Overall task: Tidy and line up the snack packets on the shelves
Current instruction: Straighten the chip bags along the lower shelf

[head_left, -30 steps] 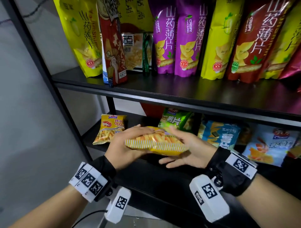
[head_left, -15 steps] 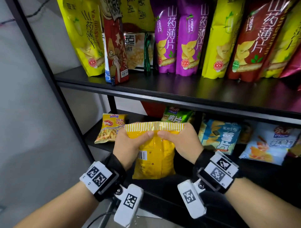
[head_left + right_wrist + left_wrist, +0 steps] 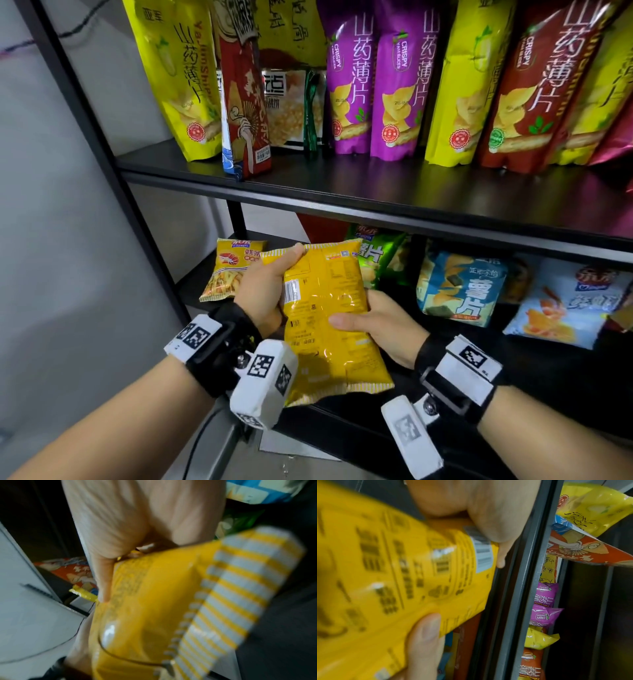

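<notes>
I hold a yellow snack packet (image 3: 329, 318) in front of the lower shelf (image 3: 191, 277), its printed back side toward me and its striped seams at top and bottom. My left hand (image 3: 267, 294) grips its upper left edge, thumb at the top seam. My right hand (image 3: 373, 322) grips its right side, thumb across the back. The left wrist view shows the packet (image 3: 399, 582) blurred, with a thumb pressed on it. Blurred in the right wrist view is the packet's (image 3: 154, 608) striped seam. A matching small yellow packet (image 3: 231, 270) lies at the lower shelf's left end.
Tall yellow (image 3: 181, 82), red (image 3: 245, 102), purple (image 3: 373, 78) and dark red (image 3: 534, 85) bags stand along the upper shelf (image 3: 342, 192). Green (image 3: 380, 257), blue (image 3: 462, 287) and pale blue (image 3: 565, 305) packets lean on the lower shelf. A black upright post (image 3: 78, 102) frames the left side.
The packet went from lying flat between my hands to hanging upright by its top seam, then tilted; my right hand slid down from the top seam to its right side.
</notes>
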`<state>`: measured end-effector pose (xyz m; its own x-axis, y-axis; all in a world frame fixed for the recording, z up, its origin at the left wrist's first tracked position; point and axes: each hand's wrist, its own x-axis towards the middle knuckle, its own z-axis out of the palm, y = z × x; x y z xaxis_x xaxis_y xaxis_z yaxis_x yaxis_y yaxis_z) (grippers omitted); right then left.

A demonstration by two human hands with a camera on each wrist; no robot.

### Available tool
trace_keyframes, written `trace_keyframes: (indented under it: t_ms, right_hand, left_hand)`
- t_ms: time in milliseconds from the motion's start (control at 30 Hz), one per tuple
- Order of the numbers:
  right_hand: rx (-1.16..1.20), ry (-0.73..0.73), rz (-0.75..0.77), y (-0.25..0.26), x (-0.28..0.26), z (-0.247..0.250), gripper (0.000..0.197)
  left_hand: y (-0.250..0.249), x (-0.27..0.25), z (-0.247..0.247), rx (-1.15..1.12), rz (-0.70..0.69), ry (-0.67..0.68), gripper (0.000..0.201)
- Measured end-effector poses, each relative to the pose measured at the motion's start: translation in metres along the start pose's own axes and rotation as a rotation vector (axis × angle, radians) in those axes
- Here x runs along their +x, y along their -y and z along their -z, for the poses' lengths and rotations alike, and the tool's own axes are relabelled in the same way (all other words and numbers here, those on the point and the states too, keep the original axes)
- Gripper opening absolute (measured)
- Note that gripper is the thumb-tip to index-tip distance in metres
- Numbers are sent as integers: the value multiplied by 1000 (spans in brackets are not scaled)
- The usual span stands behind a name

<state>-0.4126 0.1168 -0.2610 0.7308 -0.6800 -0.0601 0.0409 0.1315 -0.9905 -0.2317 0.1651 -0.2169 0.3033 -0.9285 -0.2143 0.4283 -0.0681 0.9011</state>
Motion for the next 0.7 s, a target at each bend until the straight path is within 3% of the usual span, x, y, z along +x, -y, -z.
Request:
trace_keyframes:
  t_ms: [167,233,333,433,500,567,633,700]
  right_hand:
    - [122,-110,0,6,1,5,52]
    - [134,-154,3,10,2,4,52]
    - [86,-252,-71,10,8,3,57]
    - [96,-307,-304,2,14,15,72]
    - [285,-160,-464,-1,14,26,76]
    - [471,28,-456,3,10,34,80]
    - [503,49,-339,8,12,35,64]
    - [467,-17,-263,4,13,35,58]
  left_hand:
    - [4,-1,13,324,37,223,57]
    - [7,-2,13,373,-28,252,50]
    - [11,-2,11,462,-302,180,48]
    - [15,-1,17,620,-628,162,51]
    - [22,-1,22,775,-855,197,56]
    - [31,1,26,1017,-1066,297,66]
    - [40,4,31,1179,-1123,388,86]
    - [46,6,38,1221,-1072,409,96]
